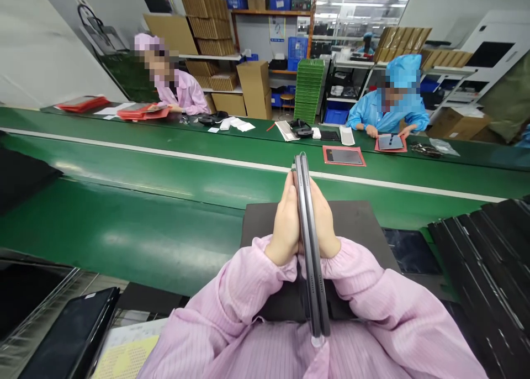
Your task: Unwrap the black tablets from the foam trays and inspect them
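Two slim grey tablets stand on edge, face to face, in front of my chest: the left tablet [305, 241] and the right tablet [315, 252]. My left hand [285, 227] presses its palm against the outer side of the left one. On the opposite side, my right hand [325, 221] presses against the right one, so the pair is clamped between both hands. Their narrow edges with speaker holes face up, and their screens cannot be seen. Beneath them lies a dark pad [356, 219] on the green bench.
A row of dark tablets [476, 257] leans at the right, beside a flat tablet [412, 251]. More tablets [68, 335] and papers [128, 357] lie lower left. Across the green conveyor [186, 183], two co-workers sit; one handles a tablet on a red sheet [390, 142].
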Demonstrator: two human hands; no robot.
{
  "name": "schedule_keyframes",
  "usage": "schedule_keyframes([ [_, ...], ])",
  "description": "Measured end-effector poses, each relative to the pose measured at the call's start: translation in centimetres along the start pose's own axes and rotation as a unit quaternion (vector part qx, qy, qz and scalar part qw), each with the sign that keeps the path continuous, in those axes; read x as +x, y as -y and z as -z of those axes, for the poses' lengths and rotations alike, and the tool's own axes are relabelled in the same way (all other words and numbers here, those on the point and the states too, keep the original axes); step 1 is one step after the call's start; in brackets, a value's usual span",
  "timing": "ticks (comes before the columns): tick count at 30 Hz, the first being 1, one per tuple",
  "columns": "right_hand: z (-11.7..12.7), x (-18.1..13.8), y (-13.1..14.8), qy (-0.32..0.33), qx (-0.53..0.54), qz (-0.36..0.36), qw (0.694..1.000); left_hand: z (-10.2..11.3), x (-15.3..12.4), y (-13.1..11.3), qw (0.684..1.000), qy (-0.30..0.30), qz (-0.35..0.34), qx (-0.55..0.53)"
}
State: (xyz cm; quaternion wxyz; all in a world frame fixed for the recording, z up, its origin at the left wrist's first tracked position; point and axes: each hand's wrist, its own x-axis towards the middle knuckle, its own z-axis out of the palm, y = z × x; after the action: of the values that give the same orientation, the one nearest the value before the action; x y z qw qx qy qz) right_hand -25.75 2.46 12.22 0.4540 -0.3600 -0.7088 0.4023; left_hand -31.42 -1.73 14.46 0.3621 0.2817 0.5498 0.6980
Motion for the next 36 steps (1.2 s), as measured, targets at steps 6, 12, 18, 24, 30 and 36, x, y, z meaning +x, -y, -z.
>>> schedule_keyframes([
  [6,-0.2,0.6,-0.4,0.008,-0.008,-0.013,1.0,-0.1,0.7,0.2,0.999,-0.006,0.042,-0.009],
  [12,-0.1,-1.0,0.7,0.002,0.104,-0.029,0.994,1.3,-0.3,1.3,0.997,0.02,-0.078,-0.013],
  [18,0.7,-3.5,2.2,0.037,0.21,0.04,0.976,2.0,-0.1,0.2,0.974,0.06,-0.211,-0.059],
  [24,1.8,-3.8,2.9,0.044,0.209,0.068,0.975,1.3,1.0,-2.1,0.978,0.098,-0.184,-0.01],
  [30,2.8,-2.6,2.8,0.044,0.139,0.074,0.987,1.0,2.1,-2.5,0.978,0.12,-0.168,-0.037],
  [36,4.8,-1.8,4.3,0.076,0.026,0.129,0.988,0.7,2.7,-2.4,0.984,0.118,-0.123,-0.054],
])
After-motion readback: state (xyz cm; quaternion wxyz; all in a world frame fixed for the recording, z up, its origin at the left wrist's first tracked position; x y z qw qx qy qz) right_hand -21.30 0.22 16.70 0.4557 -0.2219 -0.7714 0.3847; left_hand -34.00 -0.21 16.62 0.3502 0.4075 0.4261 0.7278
